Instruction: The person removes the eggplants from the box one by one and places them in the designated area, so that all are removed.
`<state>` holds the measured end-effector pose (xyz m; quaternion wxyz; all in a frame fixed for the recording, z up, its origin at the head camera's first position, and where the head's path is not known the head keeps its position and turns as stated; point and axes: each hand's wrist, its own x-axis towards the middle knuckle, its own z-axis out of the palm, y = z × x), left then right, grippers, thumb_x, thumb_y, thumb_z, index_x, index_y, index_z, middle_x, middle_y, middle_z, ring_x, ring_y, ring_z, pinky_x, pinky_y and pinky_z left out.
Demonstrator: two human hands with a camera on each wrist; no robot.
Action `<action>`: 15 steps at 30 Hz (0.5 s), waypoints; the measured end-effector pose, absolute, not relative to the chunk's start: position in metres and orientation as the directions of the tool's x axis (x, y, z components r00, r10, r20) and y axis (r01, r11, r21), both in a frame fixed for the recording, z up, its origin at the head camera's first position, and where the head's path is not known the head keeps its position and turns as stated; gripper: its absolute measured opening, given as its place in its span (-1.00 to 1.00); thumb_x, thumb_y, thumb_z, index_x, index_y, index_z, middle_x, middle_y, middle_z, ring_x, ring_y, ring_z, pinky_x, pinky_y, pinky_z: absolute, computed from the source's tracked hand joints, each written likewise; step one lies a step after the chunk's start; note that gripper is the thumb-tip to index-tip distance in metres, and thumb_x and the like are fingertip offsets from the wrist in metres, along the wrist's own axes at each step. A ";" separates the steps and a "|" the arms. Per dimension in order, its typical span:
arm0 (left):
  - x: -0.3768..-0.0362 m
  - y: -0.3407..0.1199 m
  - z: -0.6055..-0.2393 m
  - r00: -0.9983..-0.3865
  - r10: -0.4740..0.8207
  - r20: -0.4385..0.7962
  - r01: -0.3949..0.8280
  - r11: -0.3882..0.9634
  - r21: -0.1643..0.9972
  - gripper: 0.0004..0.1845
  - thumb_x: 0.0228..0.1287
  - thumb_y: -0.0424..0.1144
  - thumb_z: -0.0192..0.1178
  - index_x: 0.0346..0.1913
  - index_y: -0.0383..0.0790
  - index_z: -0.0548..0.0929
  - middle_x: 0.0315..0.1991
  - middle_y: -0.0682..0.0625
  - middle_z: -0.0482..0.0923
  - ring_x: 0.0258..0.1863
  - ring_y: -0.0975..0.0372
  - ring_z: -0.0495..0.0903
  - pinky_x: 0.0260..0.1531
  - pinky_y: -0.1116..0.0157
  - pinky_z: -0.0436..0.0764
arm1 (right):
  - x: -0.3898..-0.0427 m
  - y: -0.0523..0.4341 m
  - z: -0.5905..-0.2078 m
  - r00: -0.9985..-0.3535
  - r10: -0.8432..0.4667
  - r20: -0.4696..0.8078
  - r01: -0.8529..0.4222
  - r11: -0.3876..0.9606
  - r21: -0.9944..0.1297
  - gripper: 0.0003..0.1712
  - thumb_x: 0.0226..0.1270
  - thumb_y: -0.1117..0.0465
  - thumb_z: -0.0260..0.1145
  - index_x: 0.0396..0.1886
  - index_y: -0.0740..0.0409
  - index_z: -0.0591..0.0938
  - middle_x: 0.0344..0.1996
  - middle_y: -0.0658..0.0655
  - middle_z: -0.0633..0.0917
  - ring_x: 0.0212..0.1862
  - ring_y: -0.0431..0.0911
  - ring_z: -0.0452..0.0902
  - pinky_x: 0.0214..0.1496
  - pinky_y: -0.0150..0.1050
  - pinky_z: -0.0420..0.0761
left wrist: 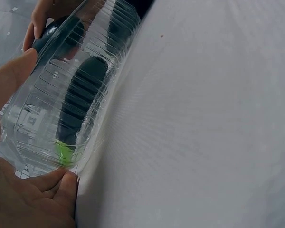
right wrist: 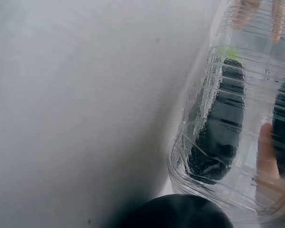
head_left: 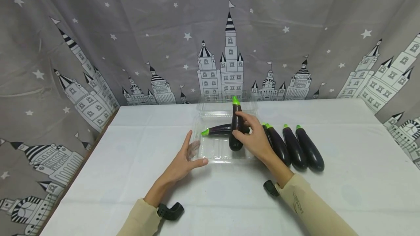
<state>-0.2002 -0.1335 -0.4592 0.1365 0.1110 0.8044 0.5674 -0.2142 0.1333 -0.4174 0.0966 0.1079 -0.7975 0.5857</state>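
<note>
Over the clear ribbed plastic clamshell tray (head_left: 219, 148), a dark purple eggplant with a bright green cap (head_left: 236, 126) stands nearly upright, cap up and base down inside the tray, grasped around its middle by the right hand (head_left: 254, 137); the fingers curl round it as a firm grip. A second purple eggplant (head_left: 220, 129) already lies crosswise at the tray's far end, green tip toward the left, which appears to leave the nearer floor open for the held one. The left hand (head_left: 183, 163) rests with straight fingers against the tray's near-left wall, holding nothing, apparently to steady the light container. Its hinged lid lies open behind. Just right of the tray, a row of more purple eggplants (head_left: 295, 148) waits on the white cloth-covered surface (head_left: 344, 177), caps pointing away. Open cloth stretches wide in front and to both sides; a grey castle-print curtain (head_left: 131, 46) closes off the back.
</note>
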 end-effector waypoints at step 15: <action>-0.200 -0.131 -0.457 -0.939 0.327 -0.106 0.012 0.339 0.941 0.22 0.19 -0.11 0.41 0.59 0.03 -0.36 0.53 -0.30 -0.05 0.51 -0.13 -0.07 0.39 -0.18 -0.08 | -0.213 0.132 -0.414 -0.961 -0.023 0.275 -0.274 0.215 -0.938 -0.30 0.23 0.35 0.29 0.40 0.04 0.41 0.16 0.25 0.37 0.20 0.16 0.34 0.08 0.04 0.56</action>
